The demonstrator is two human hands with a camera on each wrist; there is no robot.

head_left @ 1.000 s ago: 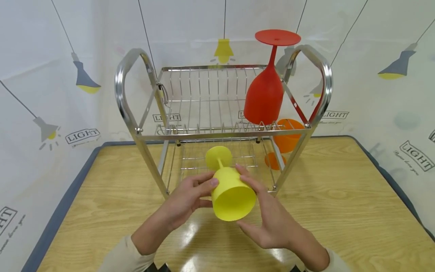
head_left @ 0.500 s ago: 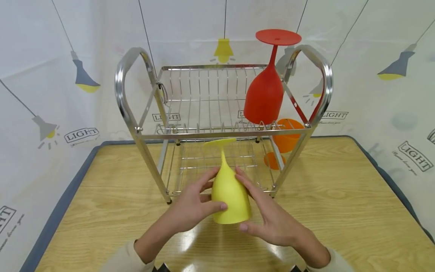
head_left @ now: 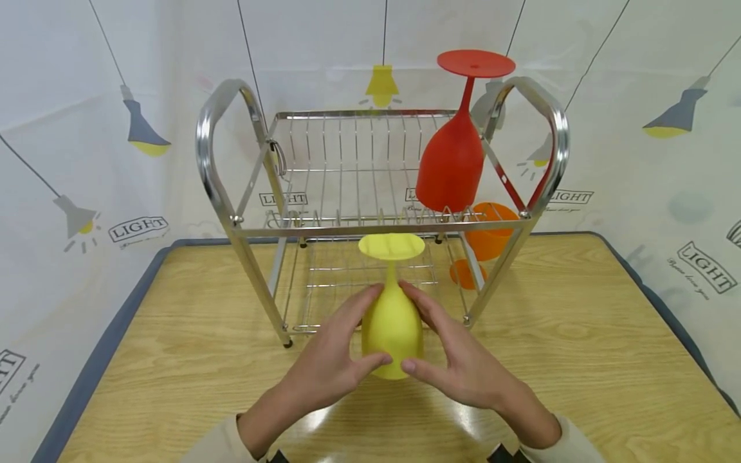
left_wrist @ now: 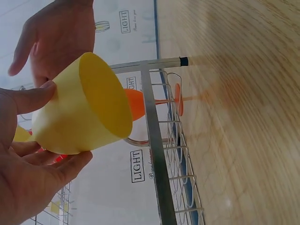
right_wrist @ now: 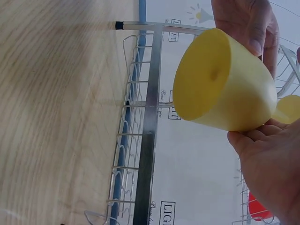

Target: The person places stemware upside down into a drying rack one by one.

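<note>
A yellow plastic goblet [head_left: 392,321] is held upside down in front of the rack, its bowl below and its round foot on top. My left hand [head_left: 338,350] grips the bowl from the left, thumb on the near side. From the right, my right hand [head_left: 457,354] holds the same bowl, its thumb near the left one. The wrist views show the bowl's open mouth facing the wooden table and raised above it. Fingers behind the bowl are partly hidden in the head view.
A two-tier metal dish rack [head_left: 370,229] stands ahead. An upside-down red goblet [head_left: 451,161] sits on its upper tier at the right. An orange goblet [head_left: 489,238] stands upright at the back right, behind the rack's right leg. The wooden table [head_left: 173,334] extends around.
The yellow goblet has turned from tilted, mouth facing the viewer, to nearly upright with its mouth down. Both hands stayed around it and turned with it. The rack and other goblets stayed put.
</note>
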